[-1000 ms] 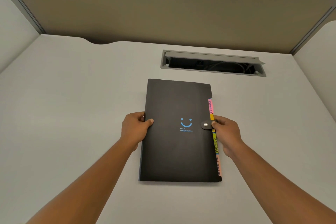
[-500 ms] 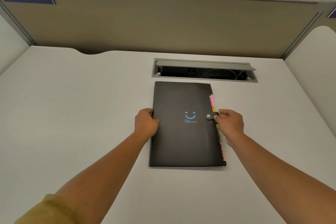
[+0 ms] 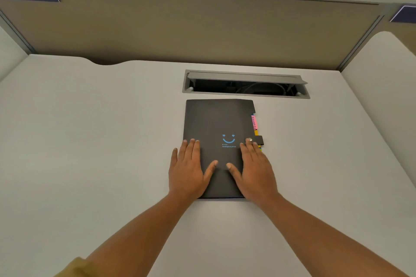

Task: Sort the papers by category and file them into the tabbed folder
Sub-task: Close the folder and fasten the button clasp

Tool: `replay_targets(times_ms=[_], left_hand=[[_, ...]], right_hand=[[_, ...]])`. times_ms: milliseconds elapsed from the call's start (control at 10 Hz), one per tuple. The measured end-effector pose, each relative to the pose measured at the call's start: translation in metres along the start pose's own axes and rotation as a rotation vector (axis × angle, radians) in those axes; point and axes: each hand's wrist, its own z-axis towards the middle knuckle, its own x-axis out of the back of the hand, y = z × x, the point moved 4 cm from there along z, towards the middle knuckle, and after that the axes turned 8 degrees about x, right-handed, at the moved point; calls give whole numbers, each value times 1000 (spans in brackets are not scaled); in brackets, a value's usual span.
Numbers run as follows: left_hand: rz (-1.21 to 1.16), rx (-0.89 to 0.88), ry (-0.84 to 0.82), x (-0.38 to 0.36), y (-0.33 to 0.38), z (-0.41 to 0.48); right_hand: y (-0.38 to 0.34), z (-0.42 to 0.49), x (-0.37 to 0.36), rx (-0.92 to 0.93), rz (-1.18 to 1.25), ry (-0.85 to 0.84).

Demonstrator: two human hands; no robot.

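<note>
While closed, folder (image 3: 216, 119) lengthwise away, tabs (image 3: 254, 122) right

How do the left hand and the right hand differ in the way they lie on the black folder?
The left hand covers the black folder's left edge; the right hand covers its right edge, below the pink tab. The right hand's fingertips reach the snap strap; the left hand's touch plain cover. Both lie flat, palms down, fingers straight.
</note>
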Motion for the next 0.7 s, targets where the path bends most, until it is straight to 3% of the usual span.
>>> replay_targets(times_ms=[200, 400, 500, 700], left_hand=[[15, -5, -118, -13, -5, -7], [36, -5, -131, -11, -3, -10], [75, 3, -116, -3, 1, -10], [93, 72, 68, 42, 9, -4]], right_hand=[[-1, -16, -14, 5, -58, -131], [-2, -20, -13, -5, -32, -143], [-2, -17, -5, 9, -10, -147], [2, 1, 39, 64, 63, -63]])
